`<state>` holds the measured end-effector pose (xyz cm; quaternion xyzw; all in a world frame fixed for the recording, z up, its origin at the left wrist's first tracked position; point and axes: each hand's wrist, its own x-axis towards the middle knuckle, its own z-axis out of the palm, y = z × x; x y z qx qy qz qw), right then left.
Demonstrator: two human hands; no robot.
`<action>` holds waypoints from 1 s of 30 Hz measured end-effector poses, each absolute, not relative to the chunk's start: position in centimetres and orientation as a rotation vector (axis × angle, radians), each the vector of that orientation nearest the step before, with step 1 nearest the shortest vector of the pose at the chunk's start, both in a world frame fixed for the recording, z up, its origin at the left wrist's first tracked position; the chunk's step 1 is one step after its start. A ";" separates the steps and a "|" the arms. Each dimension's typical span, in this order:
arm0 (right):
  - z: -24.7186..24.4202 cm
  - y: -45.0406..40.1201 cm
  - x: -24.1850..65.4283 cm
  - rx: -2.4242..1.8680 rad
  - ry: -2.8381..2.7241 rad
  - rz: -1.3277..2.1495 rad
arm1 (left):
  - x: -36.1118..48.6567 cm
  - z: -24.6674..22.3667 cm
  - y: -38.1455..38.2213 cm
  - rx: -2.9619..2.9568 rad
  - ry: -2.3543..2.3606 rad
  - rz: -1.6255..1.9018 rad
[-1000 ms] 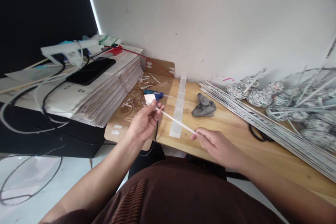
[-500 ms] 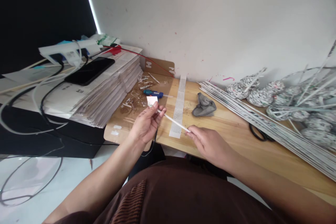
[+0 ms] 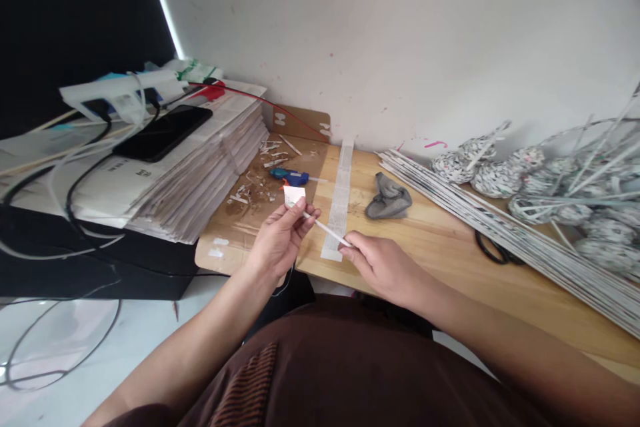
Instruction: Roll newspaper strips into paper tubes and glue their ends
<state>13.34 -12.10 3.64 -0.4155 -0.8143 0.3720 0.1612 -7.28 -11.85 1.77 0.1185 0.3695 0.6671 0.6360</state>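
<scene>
Between my hands runs a thin white rolled paper tube [image 3: 327,229], slanting down to the right. My left hand [image 3: 285,230] pinches its upper left end, where a flat, unrolled flap of paper [image 3: 294,196] sticks up past the thumb. My right hand [image 3: 383,263] is closed around the tube's other end, hiding that tip. Beyond my left hand, a blue glue gun [image 3: 295,177] lies on brown cardboard [image 3: 250,227] among paper scraps. A printed paper strip [image 3: 342,193] lies flat on the wooden table [image 3: 425,240] behind the tube.
A crumpled grey cloth [image 3: 387,197] lies right of the strip. Long paper tubes [image 3: 500,233] are bundled diagonally at right, with black scissors handles [image 3: 493,250] beside them and woven paper balls [image 3: 495,177] behind. At left, a phone [image 3: 163,132] and power strip [image 3: 125,93] rest on stacked paper [image 3: 200,180].
My right hand has moved up and left, closer to my left hand, so less of the tube shows between them. The view has shifted slightly.
</scene>
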 end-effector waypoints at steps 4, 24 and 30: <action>2.5 -11.6 13.3 -1.082 -1.909 1.921 | -7.5 2.1 -12.1 0.270 0.827 1.480; 2.0 -15.0 21.8 -1.514 -2.174 1.289 | -9.6 1.4 -11.3 0.216 0.889 1.648; 3.2 -14.6 22.9 -1.548 -1.763 2.051 | -9.9 1.8 -11.5 0.207 0.952 1.637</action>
